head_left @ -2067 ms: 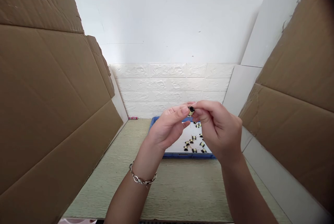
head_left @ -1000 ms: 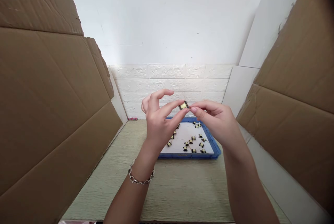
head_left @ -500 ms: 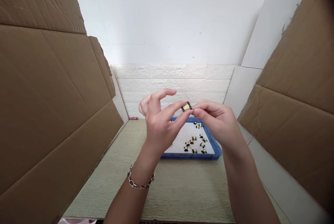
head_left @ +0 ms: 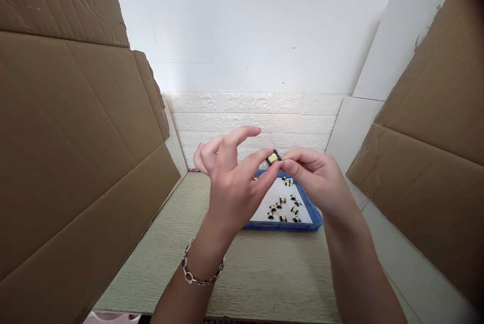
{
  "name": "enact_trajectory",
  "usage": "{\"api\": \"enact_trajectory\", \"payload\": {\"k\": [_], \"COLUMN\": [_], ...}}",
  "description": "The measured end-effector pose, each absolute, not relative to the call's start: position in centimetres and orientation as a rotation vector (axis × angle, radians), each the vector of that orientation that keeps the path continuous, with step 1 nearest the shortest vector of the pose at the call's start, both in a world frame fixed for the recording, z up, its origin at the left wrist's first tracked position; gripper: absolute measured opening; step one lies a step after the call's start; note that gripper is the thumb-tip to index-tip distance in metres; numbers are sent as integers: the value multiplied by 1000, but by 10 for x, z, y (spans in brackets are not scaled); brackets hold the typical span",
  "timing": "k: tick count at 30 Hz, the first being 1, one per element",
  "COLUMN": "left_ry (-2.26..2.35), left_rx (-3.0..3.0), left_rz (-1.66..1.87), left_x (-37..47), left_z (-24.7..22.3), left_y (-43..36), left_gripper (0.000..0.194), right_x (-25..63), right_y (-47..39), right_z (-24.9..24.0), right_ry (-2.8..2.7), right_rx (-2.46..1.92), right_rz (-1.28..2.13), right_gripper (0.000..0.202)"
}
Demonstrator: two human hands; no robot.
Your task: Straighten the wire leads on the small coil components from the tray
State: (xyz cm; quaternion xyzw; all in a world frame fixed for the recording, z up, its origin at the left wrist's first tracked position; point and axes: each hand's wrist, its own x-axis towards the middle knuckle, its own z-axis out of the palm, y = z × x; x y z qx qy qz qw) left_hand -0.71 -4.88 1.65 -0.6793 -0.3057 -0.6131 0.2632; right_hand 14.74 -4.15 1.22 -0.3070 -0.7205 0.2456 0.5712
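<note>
Between the thumb and index finger of my left hand point(head_left: 236, 180) is a small coil point(head_left: 273, 157) with a yellow middle and black pinned ends. Its other fingers are spread. My right hand point(head_left: 317, 175) is pinched at the coil's right end, on something too small to make out. Thin wires stick up from the coil. Behind and below the hands lies a blue tray point(head_left: 315, 220) with a white lining, holding several similar yellow and black coils point(head_left: 294, 210).
Cardboard panels point(head_left: 75, 137) stand at the left and right point(head_left: 431, 163). A white brick-patterned wall point(head_left: 245, 102) is at the back. A red marker point(head_left: 193, 170) lies at the far left of the pale green table point(head_left: 272, 273).
The coil has tilted a little and shifted slightly right and down in the view. My left hand has turned slightly, showing more of its outer fingers. The right hand keeps its pinch.
</note>
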Motion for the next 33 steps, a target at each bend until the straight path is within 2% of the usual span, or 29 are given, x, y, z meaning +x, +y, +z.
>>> {"api": "enact_trajectory", "payload": {"k": [10,19,28,33], "left_ry": [-993,-1028,-668,-753], "left_rx": [-2118,-2937,-3500,-3602], "left_rz": [-1853,-2540,-2645,-2639], "left_x": [-5,-9,-5,-3], "left_z": [19,17,12,9], "left_y": [-48,-33,-22,-15], "left_gripper": [7,8,11,15], "right_x": [149,152,151,150], "right_y": [-44,-56,-57,-58], "right_z": [16,19,21,22], "right_ry": [-1740,-1652,-1607,-1621], "right_rx": [-776,-779,-753,-784], "right_rz": [351,137,85,23], "right_gripper": [15,11,9,9]}}
